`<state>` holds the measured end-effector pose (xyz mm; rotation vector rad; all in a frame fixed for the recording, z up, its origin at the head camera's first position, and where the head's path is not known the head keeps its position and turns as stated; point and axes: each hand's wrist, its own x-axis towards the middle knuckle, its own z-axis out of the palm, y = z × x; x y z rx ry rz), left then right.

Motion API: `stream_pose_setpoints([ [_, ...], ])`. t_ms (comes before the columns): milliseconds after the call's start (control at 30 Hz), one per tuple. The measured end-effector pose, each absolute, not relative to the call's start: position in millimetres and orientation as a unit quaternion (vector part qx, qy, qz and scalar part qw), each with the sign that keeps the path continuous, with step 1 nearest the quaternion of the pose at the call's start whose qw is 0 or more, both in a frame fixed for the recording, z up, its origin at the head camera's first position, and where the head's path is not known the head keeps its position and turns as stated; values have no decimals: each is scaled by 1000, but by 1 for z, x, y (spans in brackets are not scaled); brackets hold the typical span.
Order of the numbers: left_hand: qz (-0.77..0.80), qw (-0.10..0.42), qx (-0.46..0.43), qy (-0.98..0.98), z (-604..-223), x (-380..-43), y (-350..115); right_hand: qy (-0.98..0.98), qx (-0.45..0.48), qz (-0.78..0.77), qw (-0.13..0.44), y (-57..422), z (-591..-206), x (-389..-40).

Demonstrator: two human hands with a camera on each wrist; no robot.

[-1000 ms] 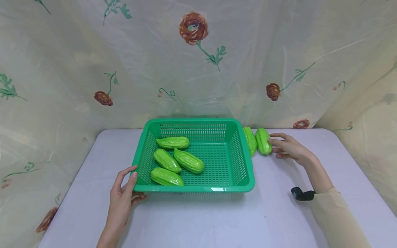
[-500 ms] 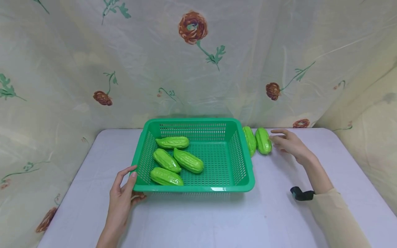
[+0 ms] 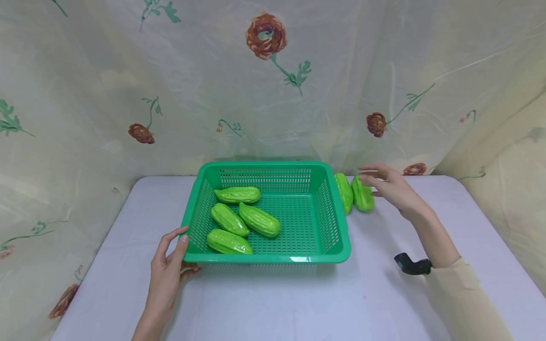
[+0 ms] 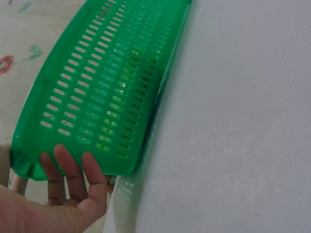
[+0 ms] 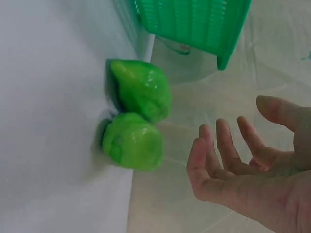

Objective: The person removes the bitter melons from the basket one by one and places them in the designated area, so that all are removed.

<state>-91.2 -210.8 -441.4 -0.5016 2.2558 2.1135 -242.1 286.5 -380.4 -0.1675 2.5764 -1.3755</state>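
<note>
My left hand point(image 3: 166, 265) grips the front left corner of a green plastic basket point(image 3: 273, 259). In the left wrist view its fingertips point(image 4: 68, 158) lie against the basket's slotted outer wall. Several glossy green bitter melons lie on the left side inside, one of them point(image 3: 260, 220) near the middle. Outside, by the basket's right wall, are two more: a near one point(image 3: 343, 192) beside the basket and an outer one point(image 3: 363, 199) to its right. Above the outer bitter melon hovers my right hand point(image 3: 394, 189), fingers loosely bent and holding nothing. The right wrist view shows a gap between that hand and both bitter melons.
A white-covered table point(image 3: 273, 303) carries everything. Behind it and at both sides hangs a pale floral curtain point(image 3: 192, 85), close to the table's back edge. A black strap-like piece point(image 3: 413, 265) sits at my right wrist.
My right hand has lifted off the side of the outer bitter melon and shifted left, now over it. The left hand, the basket and the bitter melons stay where they were.
</note>
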Motion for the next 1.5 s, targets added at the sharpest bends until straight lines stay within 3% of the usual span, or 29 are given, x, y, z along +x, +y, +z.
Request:
stream_pose_setpoints([
  [567, 674, 5, -160, 721, -441, -91, -211, 847, -131, -494, 149, 234, -350, -227],
  [1500, 671, 6, -159, 724, -438, -91, -211, 818, -218, -487, 215, 152, -311, -231],
])
